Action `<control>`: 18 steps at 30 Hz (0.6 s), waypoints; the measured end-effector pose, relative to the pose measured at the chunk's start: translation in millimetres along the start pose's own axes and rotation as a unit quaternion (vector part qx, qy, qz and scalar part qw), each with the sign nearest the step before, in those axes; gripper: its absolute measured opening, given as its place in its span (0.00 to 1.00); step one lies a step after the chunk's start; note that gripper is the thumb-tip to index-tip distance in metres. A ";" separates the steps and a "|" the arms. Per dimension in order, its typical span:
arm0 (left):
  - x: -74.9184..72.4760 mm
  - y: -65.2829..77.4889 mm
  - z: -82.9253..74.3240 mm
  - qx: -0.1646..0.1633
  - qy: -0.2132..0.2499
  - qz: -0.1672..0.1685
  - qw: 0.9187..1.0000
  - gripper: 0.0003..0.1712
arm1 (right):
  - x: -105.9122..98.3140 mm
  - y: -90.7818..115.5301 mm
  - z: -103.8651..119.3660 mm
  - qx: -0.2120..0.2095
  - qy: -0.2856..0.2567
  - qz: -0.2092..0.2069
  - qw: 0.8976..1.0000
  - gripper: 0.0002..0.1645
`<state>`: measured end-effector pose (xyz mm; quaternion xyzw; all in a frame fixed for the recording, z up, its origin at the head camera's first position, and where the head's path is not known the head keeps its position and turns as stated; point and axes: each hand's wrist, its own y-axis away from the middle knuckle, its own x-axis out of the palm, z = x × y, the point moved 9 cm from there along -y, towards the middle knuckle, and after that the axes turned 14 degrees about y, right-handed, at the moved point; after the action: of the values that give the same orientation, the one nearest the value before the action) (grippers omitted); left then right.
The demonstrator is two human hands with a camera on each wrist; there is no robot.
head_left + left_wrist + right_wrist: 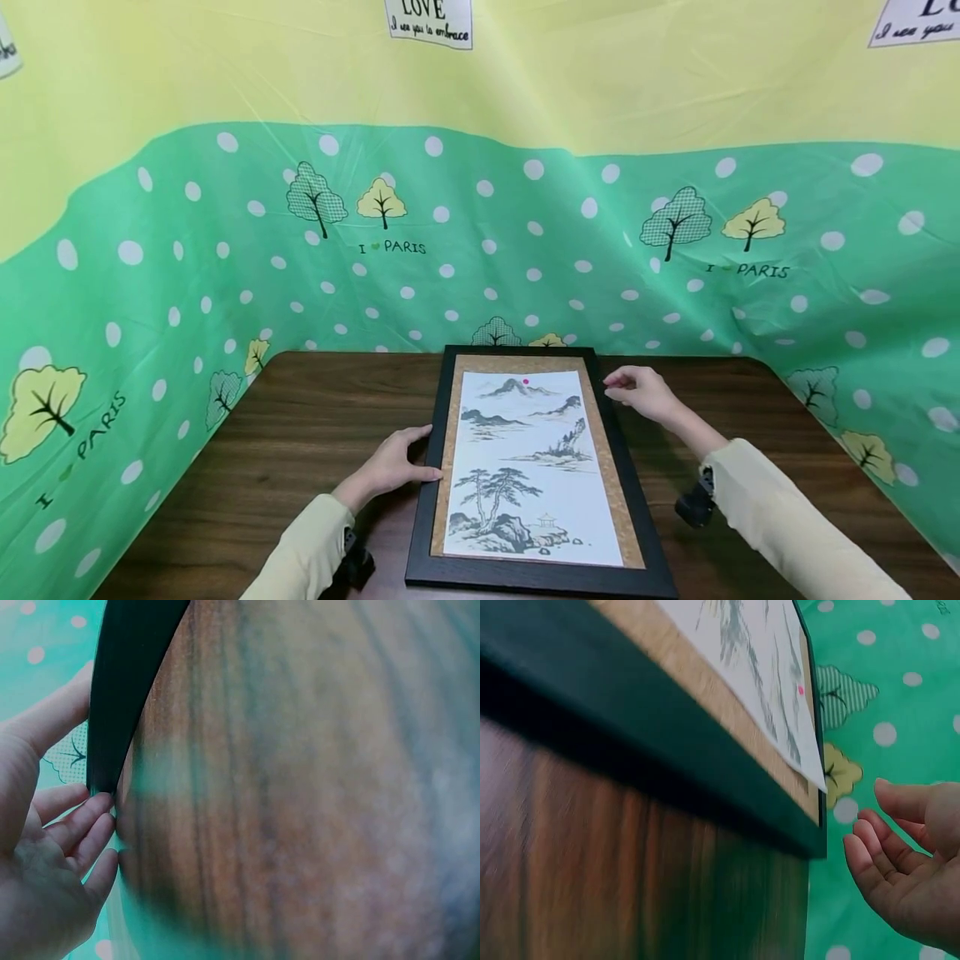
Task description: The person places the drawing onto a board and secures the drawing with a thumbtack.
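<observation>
A black-framed cork board lies lengthwise on the table. On its cork is a white sheet with an ink landscape painting, with a small pink dot, like a pin head, near its top edge. My left hand rests on the left side of the frame, thumb over its front and the other fingers along its outer edge. Just off the upper right side of the frame hovers my right hand, fingers loosely bent. The right wrist view shows its thumb and fingertips apart, with nothing between them.
The dark wood table extends on both sides of the board. Behind it and at the sides hangs a green and yellow cloth with dots and trees. A small black camera is strapped at the right wrist, another at the left.
</observation>
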<state>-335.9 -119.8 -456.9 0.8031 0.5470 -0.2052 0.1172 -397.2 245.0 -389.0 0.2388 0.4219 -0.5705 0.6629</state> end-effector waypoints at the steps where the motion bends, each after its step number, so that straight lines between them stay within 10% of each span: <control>1: 0.2 0.1 -0.1 -0.001 0.001 0.000 1.000 0.49 | -3.2 3.9 -2.8 0.000 0.003 -0.003 1.000 0.13; 18: 0.5 -0.3 1.1 0.006 0.002 0.000 1.000 0.49 | -21.5 55.6 -47.0 0.043 0.015 -0.001 0.999 0.16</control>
<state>-336.2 -119.7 -458.1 0.8043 0.5456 -0.2072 0.1114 -357.2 307.5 -405.2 0.2751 0.4073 -0.5851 0.6451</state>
